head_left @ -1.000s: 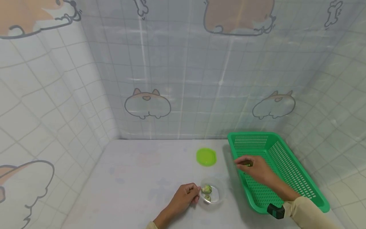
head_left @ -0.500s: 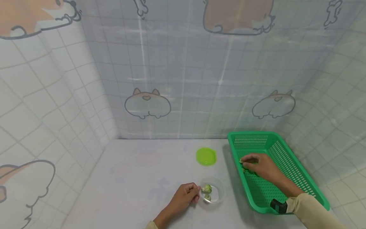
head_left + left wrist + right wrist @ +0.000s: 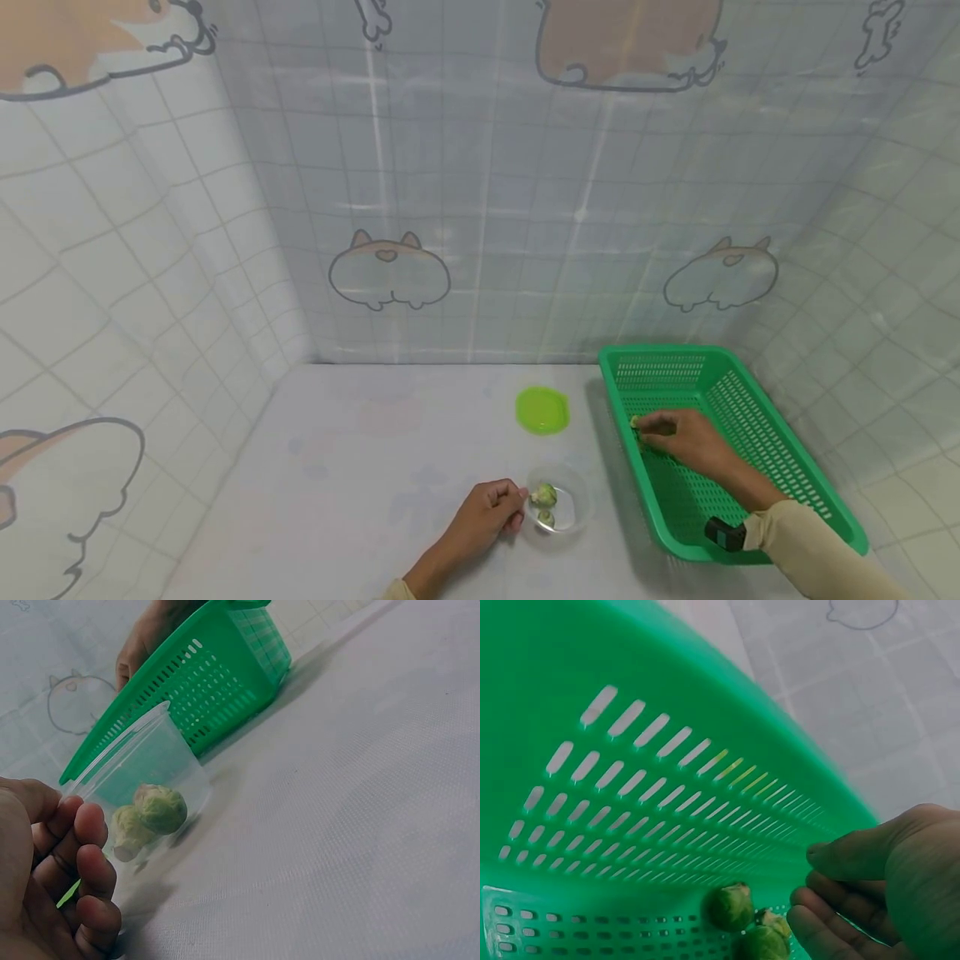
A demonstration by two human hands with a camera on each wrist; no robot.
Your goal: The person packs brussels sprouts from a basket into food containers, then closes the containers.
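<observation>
My left hand [image 3: 489, 512] pinches the rim of a clear plastic tub [image 3: 180, 750] that stands on the table. Two Brussels sprouts lie inside it, a larger sprout [image 3: 544, 496] and a smaller sprout [image 3: 547, 519]. My right hand [image 3: 686, 437] reaches down into a green perforated basket [image 3: 780, 442], near its left wall. In the right wrist view, a sprout [image 3: 730, 906] and another sprout [image 3: 767, 941] lie low in the basket, just beyond my fingertips. The thumb and fingers there stand apart, with nothing visible between them.
A round lime-green lid [image 3: 542, 410] lies flat on the white-covered table [image 3: 360, 467], behind the tub. The basket stands at the right, close to the side wall. Patterned sheeting [image 3: 480, 183] encloses the back and both sides.
My right hand has moved from above the basket's left rim down and slightly right into the basket. The left hand and the tub have stayed in place.
</observation>
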